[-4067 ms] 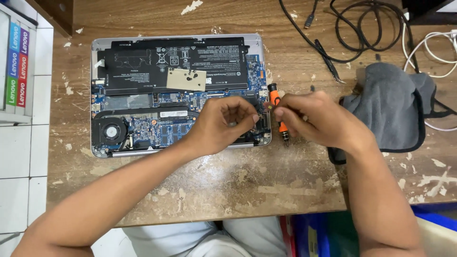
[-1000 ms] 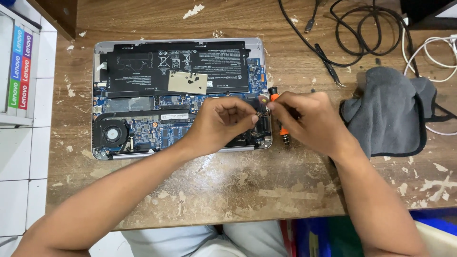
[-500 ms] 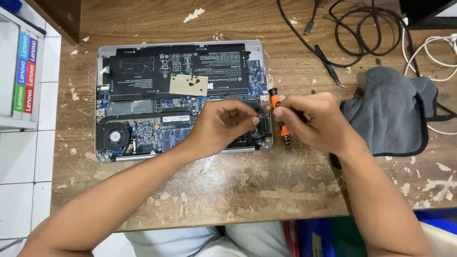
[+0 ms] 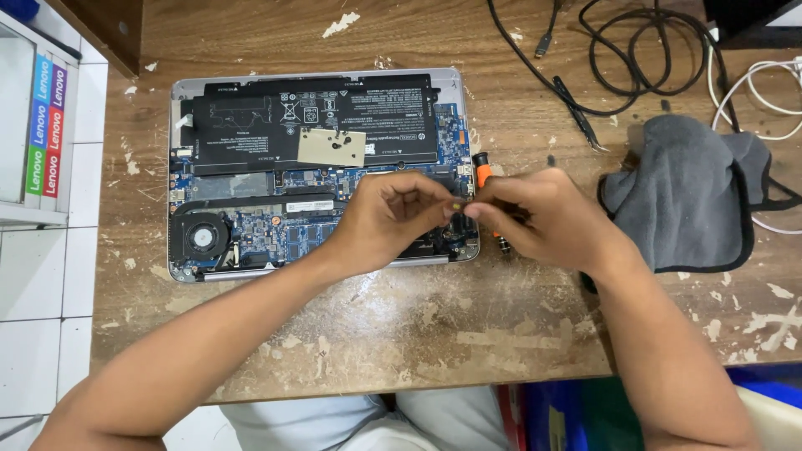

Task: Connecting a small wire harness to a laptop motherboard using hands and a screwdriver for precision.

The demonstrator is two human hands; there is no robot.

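Bare forearms, no sleeves, light grey clothing at the lap

Right hand now nearer left hand

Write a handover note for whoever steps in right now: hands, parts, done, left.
Left hand: over the right end of the opened laptop, fingertips pinched at its right edge.
Right hand: fingertips meet the left's; the orange screwdriver lies under it, grip unclear. A tiny yellowish bit shows between the fingertips, too small to identify.
Parts: grey cloth and tweezers to the right, on the wooden table.
Done: bottom cover off, battery, fan and board exposed.
Left: battery and board still in the case.
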